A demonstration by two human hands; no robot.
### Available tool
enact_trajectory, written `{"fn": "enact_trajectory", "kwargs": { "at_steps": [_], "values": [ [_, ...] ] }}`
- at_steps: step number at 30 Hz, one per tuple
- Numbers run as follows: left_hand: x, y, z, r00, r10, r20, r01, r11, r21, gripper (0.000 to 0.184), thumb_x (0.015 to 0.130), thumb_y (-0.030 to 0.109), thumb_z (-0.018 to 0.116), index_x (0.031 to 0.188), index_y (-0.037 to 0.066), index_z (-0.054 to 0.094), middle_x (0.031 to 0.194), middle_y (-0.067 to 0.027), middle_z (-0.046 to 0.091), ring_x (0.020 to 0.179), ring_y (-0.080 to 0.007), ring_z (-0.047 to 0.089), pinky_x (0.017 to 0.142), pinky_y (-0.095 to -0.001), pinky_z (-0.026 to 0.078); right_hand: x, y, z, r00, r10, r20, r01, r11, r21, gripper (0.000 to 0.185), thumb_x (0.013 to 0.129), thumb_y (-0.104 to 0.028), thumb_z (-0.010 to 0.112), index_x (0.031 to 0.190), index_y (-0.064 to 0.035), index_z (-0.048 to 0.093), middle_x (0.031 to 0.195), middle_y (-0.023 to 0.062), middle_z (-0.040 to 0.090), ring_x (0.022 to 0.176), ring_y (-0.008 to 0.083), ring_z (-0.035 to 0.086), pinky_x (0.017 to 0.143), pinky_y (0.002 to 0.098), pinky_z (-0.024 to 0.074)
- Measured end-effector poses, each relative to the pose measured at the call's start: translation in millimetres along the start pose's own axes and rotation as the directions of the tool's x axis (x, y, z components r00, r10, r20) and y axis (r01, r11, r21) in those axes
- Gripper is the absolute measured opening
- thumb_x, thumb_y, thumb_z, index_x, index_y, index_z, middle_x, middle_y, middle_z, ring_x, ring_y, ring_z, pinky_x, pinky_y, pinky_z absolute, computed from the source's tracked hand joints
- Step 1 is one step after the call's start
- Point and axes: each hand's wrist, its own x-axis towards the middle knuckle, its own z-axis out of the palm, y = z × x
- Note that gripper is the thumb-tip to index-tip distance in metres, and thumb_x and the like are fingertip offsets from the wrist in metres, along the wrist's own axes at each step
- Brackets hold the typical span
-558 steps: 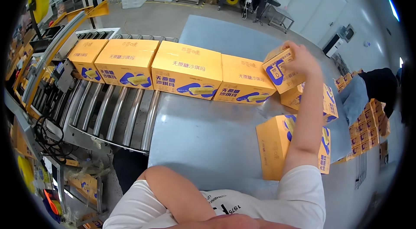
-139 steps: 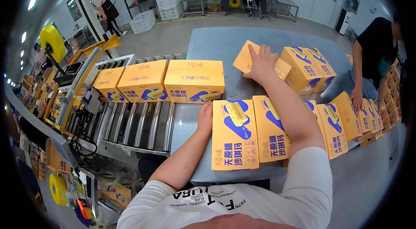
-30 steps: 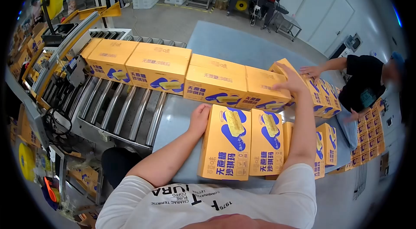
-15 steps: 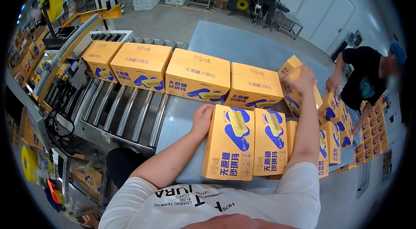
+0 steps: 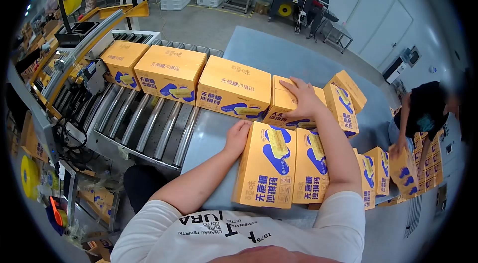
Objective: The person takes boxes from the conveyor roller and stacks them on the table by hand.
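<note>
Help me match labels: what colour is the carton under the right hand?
Yellow-orange carton with blue print, best seen in the head view.

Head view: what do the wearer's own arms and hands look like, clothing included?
Short, plain white sleeves belong to a white shirt with black lettering, including "1975", on its front. Below them the forearms are uncovered. The left hand and right hand are bare; no gloves or watch show.

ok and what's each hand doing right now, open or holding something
Left hand: at the near box's edge; grip can't be told.
Right hand: open, fingers spread over the row's fourth box from the left.
</note>
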Motion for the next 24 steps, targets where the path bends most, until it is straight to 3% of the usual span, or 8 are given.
{"fn": "enact_trajectory", "kwargs": {
  "at_steps": [3, 6, 9, 12, 15, 17, 21, 24],
  "values": [
    [1.0, 0.1, 2.5, 1.0, 0.005, 0.022, -0.004, 1.0, -0.031, 0.024, 0.105, 0.019, 0.054, 0.109, 0.001, 0.07, 0.1, -0.0041, 0.071, 0.092, -0.0108, 0.064, 0.084, -0.0257, 0.051, -4.0, 8.0, -3.3, 0.999, 0.019, -0.033, -0.019, 1.0, 0.011, 0.109, 0.053, -0.049, 0.091, 0.151, -0.0244, 0.05, 0.153, 0.0214, 0.041, 0.142, 0.0449, 0.033, 0.12, 0.0563, 0.0243],
    [0.2, 6.0, 3.6, 0.999, 0.001, 0.044, 0.0, 0.999, -0.037, 0.028, 0.107, 0.021, 0.052, 0.118, 0.001, 0.069, 0.105, -0.0057, 0.071, 0.097, -0.0115, 0.064, 0.088, -0.0263, 0.051, -9.1, 7.4, -5.4, 0.975, 0.065, -0.212, -0.098, 0.984, -0.15, 0.111, 0.05, -0.054, 0.089, 0.151, -0.027, 0.051, 0.145, 0.0227, 0.046, 0.137, 0.0405, 0.039, 0.114, 0.0517, 0.0267],
    [-3.1, 14.4, 4.3, 0.993, -0.031, 0.115, 0.042, 0.994, -0.097, 0.031, 0.107, 0.022, 0.051, 0.124, 0.001, 0.067, 0.108, -0.007, 0.071, 0.1, -0.0127, 0.065, 0.09, -0.0272, 0.051, -12.0, -9.5, -5.9, 0.923, 0.09, -0.374, -0.189, 0.953, -0.236, 0.109, 0.054, -0.056, 0.089, 0.152, -0.0262, 0.05, 0.14, 0.0254, 0.047, 0.136, 0.0406, 0.039, 0.11, 0.0536, 0.0309],
    [-2.6, 17.0, 4.7, 0.983, -0.077, 0.169, 0.11, 0.974, -0.198, 0.031, 0.107, 0.022, 0.052, 0.125, 0.001, 0.066, 0.111, -0.008, 0.071, 0.102, -0.0145, 0.066, 0.091, -0.0284, 0.052, -1.9, -46.5, -22.6, 0.907, 0.334, -0.256, -0.406, 0.853, -0.327, 0.111, 0.056, -0.062, 0.089, 0.154, -0.0287, 0.048, 0.131, 0.0214, 0.049, 0.134, 0.0365, 0.042, 0.106, 0.0528, 0.033],
    [-0.4, 18.3, 1.8, 0.973, -0.116, 0.2, 0.17, 0.944, -0.283, 0.03, 0.106, 0.021, 0.053, 0.125, 0.001, 0.065, 0.111, -0.0092, 0.071, 0.103, -0.0166, 0.067, 0.092, -0.0298, 0.052, -1.5, -43.9, -35.5, 0.86, 0.489, -0.144, -0.504, 0.776, -0.379, 0.1, 0.068, -0.059, 0.086, 0.155, -0.0309, 0.046, 0.129, 0.0174, 0.051, 0.13, 0.0342, 0.047, 0.104, 0.0526, 0.0358],
    [0.1, 17.0, 1.8, 0.972, -0.126, 0.199, 0.186, 0.929, -0.321, 0.03, 0.106, 0.021, 0.053, 0.124, 0.001, 0.065, 0.112, -0.0103, 0.071, 0.104, -0.0178, 0.068, 0.092, -0.0309, 0.053, 3.7, -6.5, -2.8, 0.815, 0.564, -0.133, -0.557, 0.698, -0.45, 0.088, 0.074, -0.051, 0.084, 0.153, -0.0305, 0.049, 0.13, 0.0161, 0.052, 0.13, 0.033, 0.048, 0.103, 0.0504, 0.0379],
    [3.5, 9.8, -2.3, 0.969, -0.121, 0.213, 0.19, 0.92, -0.343, 0.03, 0.106, 0.021, 0.051, 0.123, 0.001, 0.065, 0.113, -0.0122, 0.071, 0.105, -0.0202, 0.068, 0.094, -0.0329, 0.053, -1.3, 27.8, 30.4, 0.865, 0.423, -0.27, -0.497, 0.641, -0.585, 0.06, 0.079, -0.036, 0.08, 0.136, -0.0252, 0.067, 0.13, 0.0139, 0.057, 0.127, 0.0319, 0.054, 0.097, 0.0459, 0.0457],
    [-1.6, 15.8, -1.3, 0.973, -0.069, 0.222, 0.137, 0.942, -0.308, 0.032, 0.106, 0.023, 0.049, 0.123, 0.0, 0.064, 0.114, -0.0129, 0.072, 0.106, -0.0208, 0.068, 0.096, -0.0341, 0.052, -4.4, 39.0, -11.6, 0.913, 0.394, 0.107, -0.269, 0.776, -0.57, 0.039, 0.084, -0.029, 0.072, 0.123, -0.0262, 0.076, 0.135, 0.0127, 0.06, 0.133, 0.031, 0.051, 0.101, 0.0499, 0.0456]
  ]
}}
